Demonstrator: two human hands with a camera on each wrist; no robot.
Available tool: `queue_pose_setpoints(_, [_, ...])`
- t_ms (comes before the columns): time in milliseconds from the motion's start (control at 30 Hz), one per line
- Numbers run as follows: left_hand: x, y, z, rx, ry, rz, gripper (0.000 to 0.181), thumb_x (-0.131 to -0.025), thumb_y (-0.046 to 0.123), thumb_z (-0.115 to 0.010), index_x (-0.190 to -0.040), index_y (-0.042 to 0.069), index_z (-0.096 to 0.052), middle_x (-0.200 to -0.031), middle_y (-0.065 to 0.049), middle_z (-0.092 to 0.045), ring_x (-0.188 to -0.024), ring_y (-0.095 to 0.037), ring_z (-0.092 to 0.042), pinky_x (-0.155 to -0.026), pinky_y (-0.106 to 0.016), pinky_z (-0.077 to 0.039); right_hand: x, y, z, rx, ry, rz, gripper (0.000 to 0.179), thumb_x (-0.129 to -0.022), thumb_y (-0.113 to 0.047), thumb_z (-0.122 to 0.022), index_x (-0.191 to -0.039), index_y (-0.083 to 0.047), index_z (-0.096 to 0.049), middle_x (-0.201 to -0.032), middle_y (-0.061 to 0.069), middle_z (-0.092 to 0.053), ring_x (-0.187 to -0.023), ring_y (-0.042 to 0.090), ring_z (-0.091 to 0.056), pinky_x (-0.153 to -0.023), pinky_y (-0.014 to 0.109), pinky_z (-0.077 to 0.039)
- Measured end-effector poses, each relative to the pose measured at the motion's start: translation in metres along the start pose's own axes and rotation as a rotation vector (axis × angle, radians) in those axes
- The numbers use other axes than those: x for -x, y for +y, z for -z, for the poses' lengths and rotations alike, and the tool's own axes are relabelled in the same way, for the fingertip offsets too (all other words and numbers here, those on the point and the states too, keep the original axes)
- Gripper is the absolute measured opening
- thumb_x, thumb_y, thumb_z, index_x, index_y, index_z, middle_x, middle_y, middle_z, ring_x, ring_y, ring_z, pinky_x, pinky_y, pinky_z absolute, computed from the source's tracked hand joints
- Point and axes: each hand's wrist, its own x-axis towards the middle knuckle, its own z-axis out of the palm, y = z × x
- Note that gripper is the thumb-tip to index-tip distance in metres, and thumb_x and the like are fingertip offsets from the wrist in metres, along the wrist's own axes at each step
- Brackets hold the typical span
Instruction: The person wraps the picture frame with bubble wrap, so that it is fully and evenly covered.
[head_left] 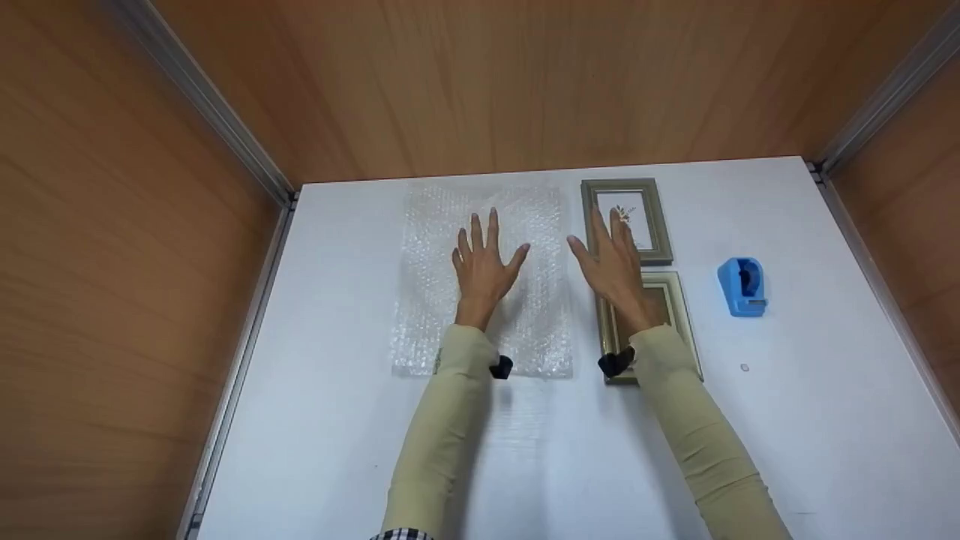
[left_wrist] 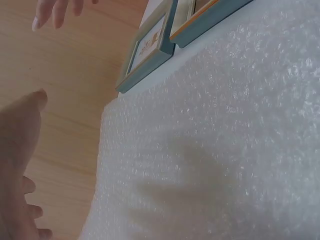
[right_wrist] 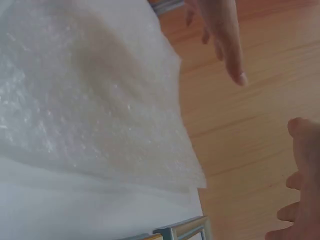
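Observation:
A sheet of clear bubble wrap [head_left: 420,300] lies flat on the white table. Above it my left hand [head_left: 482,271] hovers with fingers spread, its shadow falling on the wrap in the left wrist view. My right hand [head_left: 616,276] is held over two picture frames to the right of the wrap, fingers straight and holding nothing. The farther picture frame [head_left: 664,240] is grey-green with a plant print. Nearer to me lies a second picture frame [head_left: 686,322], gold-toned, partly hidden by my right hand and wrist.
A blue tape dispenser [head_left: 742,289] stands on the table [head_left: 825,375] at the right. Near it lies a small clear ring-like bit [head_left: 745,367]. Wooden panels [head_left: 525,82] wall in the back and both sides, with metal rails [head_left: 225,105] at the corners.

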Motion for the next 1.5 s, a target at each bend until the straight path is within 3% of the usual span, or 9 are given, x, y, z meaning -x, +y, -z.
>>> queue_pose_setpoints(200, [-0.004,-0.019,0.006,0.153,0.099,0.083,0.065,-0.096,0.039,-0.054,-0.147,0.007,-0.031,-0.14,-0.017,-0.045,-0.129,-0.033,-0.044,-0.103,-0.043,-0.043,0.0,0.0,-0.004,-0.301,0.008,-0.01,0.073,-0.097,-0.045,-0.048,-0.152,-0.006,-0.021,-0.154,0.021,-0.025,-0.141,0.039,-0.028,-0.113,0.054,-0.027])
queue_pose_setpoints(400, [-0.007,-0.046,0.011,0.388,0.097,0.2,0.055,-0.096,0.024,-0.057,-0.143,0.003,-0.037,-0.134,-0.017,-0.047,-0.126,-0.032,-0.045,-0.104,-0.039,-0.041,-0.002,0.004,-0.012,-0.451,0.025,-0.08,0.064,-0.097,-0.037,-0.053,-0.145,-0.001,-0.032,-0.142,0.02,-0.043,-0.13,0.033,-0.044,-0.106,0.044,-0.041])
queue_pose_setpoints(533, [-0.007,-0.066,0.015,0.414,0.09,0.274,0.052,-0.096,0.017,-0.055,-0.142,0.003,-0.037,-0.135,-0.019,-0.046,-0.129,-0.034,-0.041,-0.108,-0.039,-0.037,-0.004,0.008,-0.019,-0.5,0.006,-0.142,0.062,-0.096,-0.038,-0.054,-0.143,-0.001,-0.035,-0.138,0.019,-0.046,-0.128,0.031,-0.046,-0.105,0.041,-0.041])
queue_pose_setpoints(733, [-0.003,-0.098,0.019,0.311,0.08,0.397,0.051,-0.096,0.013,-0.051,-0.143,0.004,-0.036,-0.141,-0.02,-0.038,-0.135,-0.036,-0.03,-0.11,-0.046,-0.03,-0.002,0.012,-0.03,-0.489,-0.06,-0.203,0.057,-0.1,-0.036,-0.048,-0.143,-0.001,-0.034,-0.137,0.019,-0.045,-0.131,0.032,-0.044,-0.107,0.042,-0.039])
queue_pose_setpoints(933, [0.005,-0.124,0.023,0.289,-0.027,0.527,0.057,-0.095,0.013,-0.048,-0.147,0.0,-0.028,-0.144,-0.025,-0.033,-0.136,-0.04,-0.028,-0.111,-0.051,-0.027,0.004,0.015,-0.041,-0.478,-0.166,-0.256,0.052,-0.102,-0.029,-0.043,-0.143,0.001,-0.032,-0.137,0.022,-0.045,-0.127,0.034,-0.046,-0.104,0.044,-0.041])
queue_pose_setpoints(1133, [0.011,-0.135,0.027,0.35,-0.13,0.577,0.061,-0.093,0.016,-0.043,-0.147,-0.004,-0.022,-0.143,-0.03,-0.029,-0.135,-0.042,-0.028,-0.11,-0.053,-0.03,0.006,0.013,-0.053,-0.359,-0.242,-0.247,0.051,-0.102,-0.022,-0.039,-0.145,0.004,-0.028,-0.14,0.028,-0.041,-0.13,0.039,-0.043,-0.106,0.049,-0.038])
queue_pose_setpoints(1333, [0.016,-0.142,0.027,0.376,-0.181,0.624,0.062,-0.092,0.017,-0.041,-0.146,-0.006,-0.021,-0.141,-0.031,-0.031,-0.132,-0.043,-0.032,-0.107,-0.053,-0.034,0.012,0.012,-0.059,-0.273,-0.303,-0.251,0.053,-0.101,-0.02,-0.039,-0.146,0.005,-0.026,-0.143,0.032,-0.038,-0.134,0.042,-0.038,-0.109,0.051,-0.034])
queue_pose_setpoints(1500, [0.019,-0.147,0.026,0.441,-0.203,0.641,0.055,-0.091,0.014,-0.039,-0.142,-0.006,-0.03,-0.137,-0.029,-0.039,-0.128,-0.043,-0.04,-0.104,-0.052,-0.039,0.016,0.011,-0.062,-0.216,-0.285,-0.206,0.052,-0.099,-0.015,-0.042,-0.143,0.01,-0.028,-0.135,0.034,-0.045,-0.128,0.042,-0.044,-0.107,0.052,-0.037])
